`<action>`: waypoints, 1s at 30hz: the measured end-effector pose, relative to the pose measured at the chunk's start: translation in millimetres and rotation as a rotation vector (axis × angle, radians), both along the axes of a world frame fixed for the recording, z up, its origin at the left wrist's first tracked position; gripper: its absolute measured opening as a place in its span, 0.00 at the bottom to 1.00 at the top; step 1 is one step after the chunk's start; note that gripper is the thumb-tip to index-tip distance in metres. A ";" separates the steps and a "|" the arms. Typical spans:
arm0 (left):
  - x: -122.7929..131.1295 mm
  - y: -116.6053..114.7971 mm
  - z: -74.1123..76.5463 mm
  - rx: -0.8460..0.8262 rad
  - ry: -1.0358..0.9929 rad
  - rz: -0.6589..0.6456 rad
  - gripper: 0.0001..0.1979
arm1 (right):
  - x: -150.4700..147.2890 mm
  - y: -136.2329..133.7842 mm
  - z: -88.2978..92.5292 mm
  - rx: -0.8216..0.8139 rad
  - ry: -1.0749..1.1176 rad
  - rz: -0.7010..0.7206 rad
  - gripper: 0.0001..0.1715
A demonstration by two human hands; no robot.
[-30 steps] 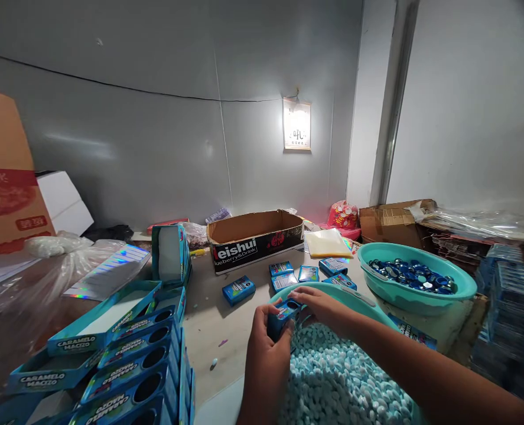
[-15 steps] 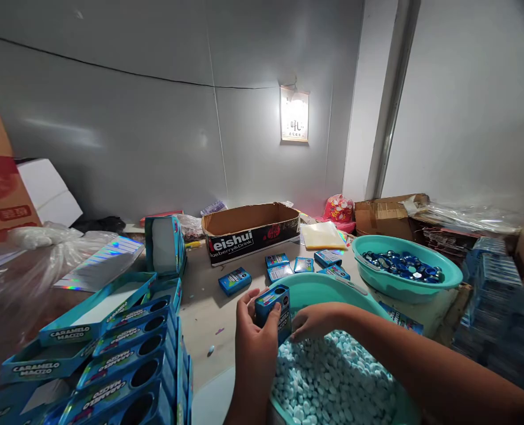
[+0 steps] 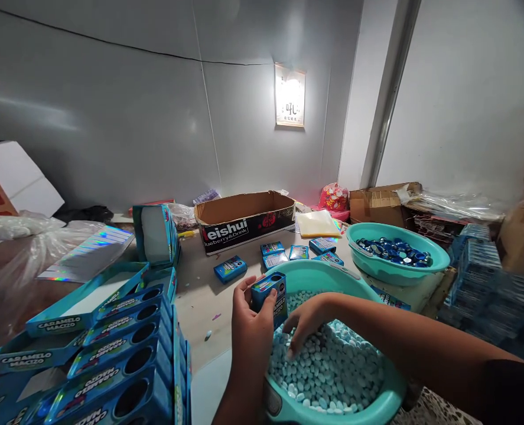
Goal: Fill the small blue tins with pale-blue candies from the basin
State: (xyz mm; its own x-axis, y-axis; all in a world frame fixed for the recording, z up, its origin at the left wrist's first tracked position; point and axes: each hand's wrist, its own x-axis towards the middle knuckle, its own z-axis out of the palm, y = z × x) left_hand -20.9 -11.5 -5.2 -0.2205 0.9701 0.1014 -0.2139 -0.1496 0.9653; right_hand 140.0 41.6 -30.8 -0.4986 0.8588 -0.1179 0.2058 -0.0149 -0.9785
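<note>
My left hand (image 3: 250, 316) is closed around a small blue candy box (image 3: 270, 292) with a round hole in its top, tilted at the left rim of a turquoise basin (image 3: 354, 413). Pale blue candies (image 3: 332, 378) fill much of the basin. Over them is my right hand (image 3: 308, 321), fingers apart and pointing down, its fingertips at the candies just right of the box. I make out nothing held in it. Several blue candy boxes (image 3: 230, 270) lie on the table beyond the basin.
At the left stand rows of blue boxes with round holes (image 3: 137, 360) and open display trays (image 3: 84, 301). A second turquoise basin (image 3: 439, 260) holds dark blue, shiny pieces. An open carton (image 3: 244, 227) sits at the back, and wrapped stacks (image 3: 478, 271) rise at the right.
My right hand's fingers have spread and moved down over the candies, away from the box. My left hand still holds the box. The whole view has shifted slightly.
</note>
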 end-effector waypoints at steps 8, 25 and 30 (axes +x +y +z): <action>-0.8 4.8 -4.3 -0.037 -0.022 0.002 0.22 | -6.9 -8.4 17.5 -0.148 -0.489 0.259 0.23; -4.7 8.8 -14.8 -0.015 0.120 -0.137 0.30 | 23.3 14.9 43.0 0.334 -0.357 -0.293 0.06; -3.2 3.2 -12.4 0.056 0.352 -0.257 0.17 | 19.2 17.9 48.4 0.229 -0.138 -0.483 0.10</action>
